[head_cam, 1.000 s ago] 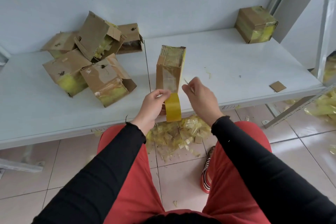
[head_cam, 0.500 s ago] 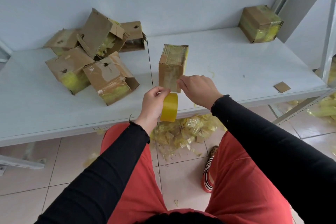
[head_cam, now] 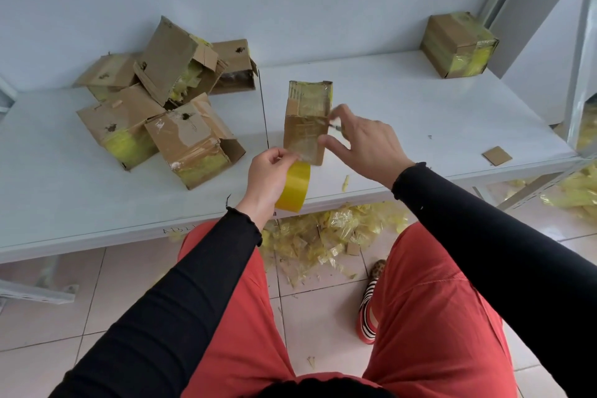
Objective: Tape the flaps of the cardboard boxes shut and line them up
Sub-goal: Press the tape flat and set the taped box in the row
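Left hand: I am seeing my left hand (head_cam: pixel 269 171) pinching the free end of the tape between thumb and fingers, at the lower near corner of the box; the yellow tape roll (head_cam: pixel 293 187) is hanging under it, over the table's front edge.
Right hand: my right hand (head_cam: pixel 361 145) is hovering at the right side of the box, thumb touching its near face, fingers loosely spread; a small dark thing is sitting between the fingers, too blurred for me to name, so I cannot tell whether it is being gripped.
Box in work: the upright box (head_cam: pixel 307 121) is standing on end near the middle of the table's front edge, clear tape shining on its near face.
Pile: loose open boxes (head_cam: pixel 168 100) are lying heaped toward the table's back left corner.
Done box: one taped box (head_cam: pixel 458 45) is sitting at the back right corner.
Table: the white table (head_cam: pixel 420 107) is also carrying a cardboard scrap (head_cam: pixel 497 155) near its right front corner.
Floor: yellow tape scraps (head_cam: pixel 326 236) are lying under the front edge.
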`<control>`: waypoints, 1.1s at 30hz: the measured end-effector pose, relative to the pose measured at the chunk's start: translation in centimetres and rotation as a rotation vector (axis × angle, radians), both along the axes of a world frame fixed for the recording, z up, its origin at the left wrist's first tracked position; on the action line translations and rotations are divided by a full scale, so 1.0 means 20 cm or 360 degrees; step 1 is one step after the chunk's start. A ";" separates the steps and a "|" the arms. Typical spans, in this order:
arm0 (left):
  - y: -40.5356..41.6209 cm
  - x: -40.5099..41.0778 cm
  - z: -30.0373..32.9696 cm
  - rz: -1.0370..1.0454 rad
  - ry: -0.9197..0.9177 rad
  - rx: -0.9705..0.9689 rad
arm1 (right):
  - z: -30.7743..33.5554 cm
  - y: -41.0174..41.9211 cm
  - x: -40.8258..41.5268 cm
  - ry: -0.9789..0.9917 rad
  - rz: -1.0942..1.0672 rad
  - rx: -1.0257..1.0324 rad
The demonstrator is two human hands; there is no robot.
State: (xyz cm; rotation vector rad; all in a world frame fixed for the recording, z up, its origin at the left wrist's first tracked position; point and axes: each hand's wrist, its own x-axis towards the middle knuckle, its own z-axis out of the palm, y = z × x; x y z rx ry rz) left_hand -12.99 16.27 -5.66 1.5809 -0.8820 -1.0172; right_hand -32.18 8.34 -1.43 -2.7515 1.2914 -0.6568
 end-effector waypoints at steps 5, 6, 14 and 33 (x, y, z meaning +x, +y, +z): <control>0.01 0.03 0.01 -0.0194 -0.0341 0.0065 | 0.03 0.00 0.07 0.0281 -0.0085 0.0152; 0.02 0.04 0.02 -0.0232 -0.0417 0.0106 | 0.04 0.00 0.08 0.0287 -0.0098 0.0165; 0.13 -0.02 0.09 -0.0495 -0.0306 0.0078 | 0.10 -0.02 -0.01 0.0060 0.0127 0.0436; 0.05 -0.31 0.22 -0.0836 -0.0184 -0.0245 | 0.06 0.19 -0.33 -0.0965 0.0010 0.1405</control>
